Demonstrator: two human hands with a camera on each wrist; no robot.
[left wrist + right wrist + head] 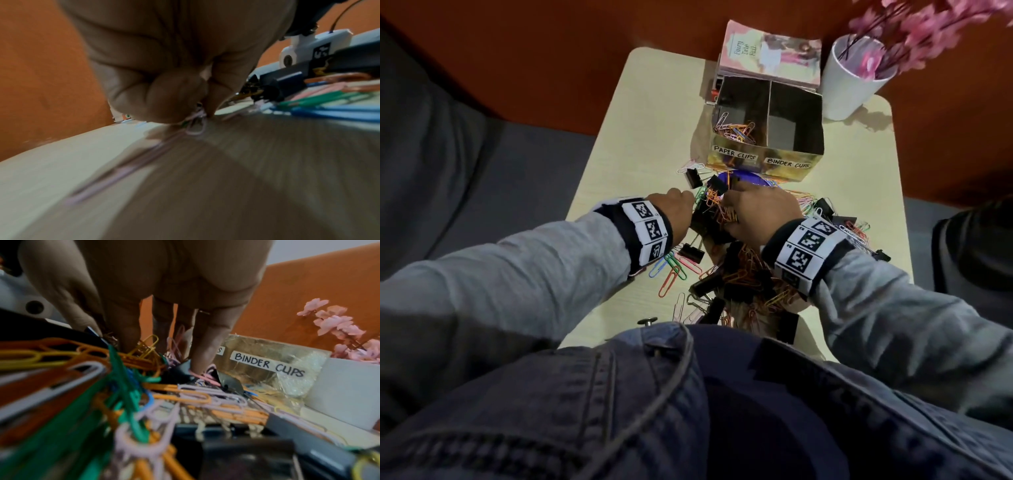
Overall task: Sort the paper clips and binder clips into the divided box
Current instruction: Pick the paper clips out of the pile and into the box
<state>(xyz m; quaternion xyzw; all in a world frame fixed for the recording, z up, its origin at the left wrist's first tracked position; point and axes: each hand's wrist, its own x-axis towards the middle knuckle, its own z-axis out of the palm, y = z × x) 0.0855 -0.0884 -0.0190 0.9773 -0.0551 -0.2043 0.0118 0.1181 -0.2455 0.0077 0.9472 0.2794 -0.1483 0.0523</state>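
Left hand (164,73) pinches a pink paper clip (196,125) off the table (51,170), right hand (164,288) digs straight-fingered into the tangled pile (726,267) before the divided box (767,137), and snagged neighbours could ride along into the wrong compartment.

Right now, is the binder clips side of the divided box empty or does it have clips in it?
Empty. In the head view the right compartment labelled BINDER CLIPS shows only bare dark floor, while the left compartment holds coloured paper clips.
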